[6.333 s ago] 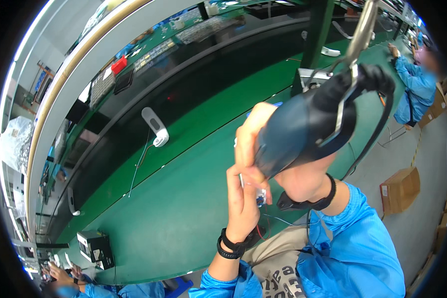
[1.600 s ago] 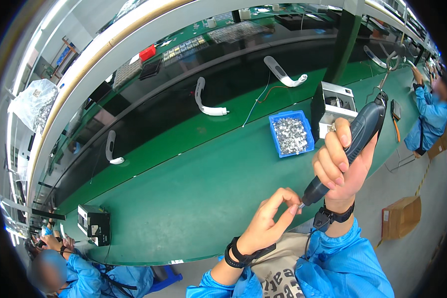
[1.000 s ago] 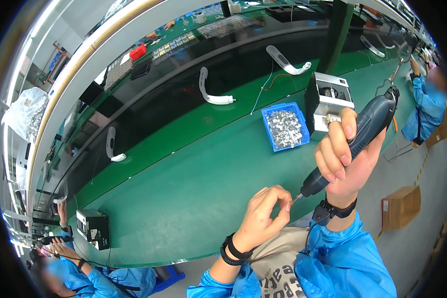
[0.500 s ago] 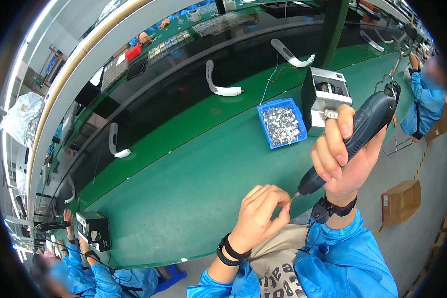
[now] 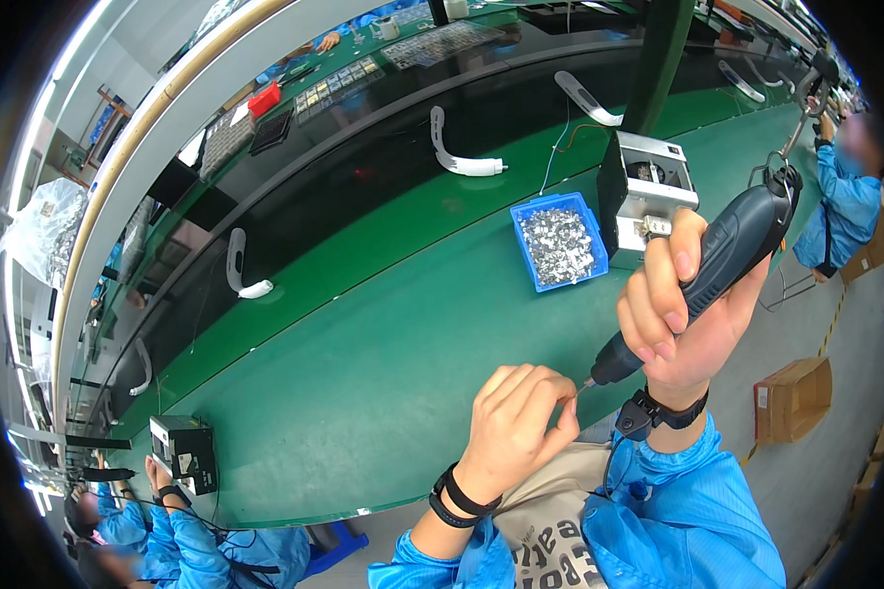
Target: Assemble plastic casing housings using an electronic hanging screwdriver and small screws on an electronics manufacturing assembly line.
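Observation:
My right hand [image 5: 692, 304] is wrapped round a dark electric screwdriver [image 5: 735, 245], which hangs from a metal hook at its upper end. The screwdriver tilts down to the left, and its thin bit [image 5: 586, 384] reaches the fingertips of my left hand [image 5: 521, 417]. Thumb and forefinger of that hand are closed at the bit's tip; anything tiny between them is hidden. Above the hands, a blue bin [image 5: 531, 279] holds many small metallic parts. Beside it stands a silver-and-black boxy device [image 5: 648, 182].
Curved white pieces [image 5: 469, 165] lie on the dark conveyor belt [image 5: 339, 201] beyond the green tabletop [image 5: 363, 363]. A green post [image 5: 657, 69] rises behind the boxy device. Co-workers in blue sit at lower left and far right. A cardboard box [image 5: 794, 401] rests on the floor at right.
The curved white pieces have shifted right along the belt. The co-worker's raised hand at lower left has come down. My hands and the screwdriver have barely moved.

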Available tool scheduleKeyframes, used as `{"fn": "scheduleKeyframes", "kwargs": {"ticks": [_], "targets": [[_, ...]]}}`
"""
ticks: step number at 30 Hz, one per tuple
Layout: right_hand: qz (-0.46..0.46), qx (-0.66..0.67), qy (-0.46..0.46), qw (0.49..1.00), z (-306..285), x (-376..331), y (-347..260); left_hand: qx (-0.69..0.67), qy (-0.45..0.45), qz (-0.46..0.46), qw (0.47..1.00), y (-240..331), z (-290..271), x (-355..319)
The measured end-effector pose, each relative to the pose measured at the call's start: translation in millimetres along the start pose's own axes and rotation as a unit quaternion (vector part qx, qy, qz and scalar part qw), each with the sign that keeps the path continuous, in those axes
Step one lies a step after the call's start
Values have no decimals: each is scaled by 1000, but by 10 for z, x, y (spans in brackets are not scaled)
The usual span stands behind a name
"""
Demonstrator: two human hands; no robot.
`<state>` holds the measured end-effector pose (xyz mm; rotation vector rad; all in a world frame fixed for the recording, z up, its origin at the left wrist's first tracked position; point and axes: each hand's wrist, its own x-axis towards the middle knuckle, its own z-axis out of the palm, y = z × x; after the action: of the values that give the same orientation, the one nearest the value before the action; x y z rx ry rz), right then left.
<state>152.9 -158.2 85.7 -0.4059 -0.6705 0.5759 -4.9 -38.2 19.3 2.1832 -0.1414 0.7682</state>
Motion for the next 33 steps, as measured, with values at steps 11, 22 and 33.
{"fn": "scheduleKeyframes", "kwargs": {"ticks": [11,22,33], "targets": [[2,-41,-9,999,49,9,33,96,24,25,995,49,15,36],[-9,-102,46,994,119,-12,70,32,27,-7,999,-6,58,-5],[-34,-124,88,988,87,-68,89,29,37,-38,998,-35,193,49]]}}
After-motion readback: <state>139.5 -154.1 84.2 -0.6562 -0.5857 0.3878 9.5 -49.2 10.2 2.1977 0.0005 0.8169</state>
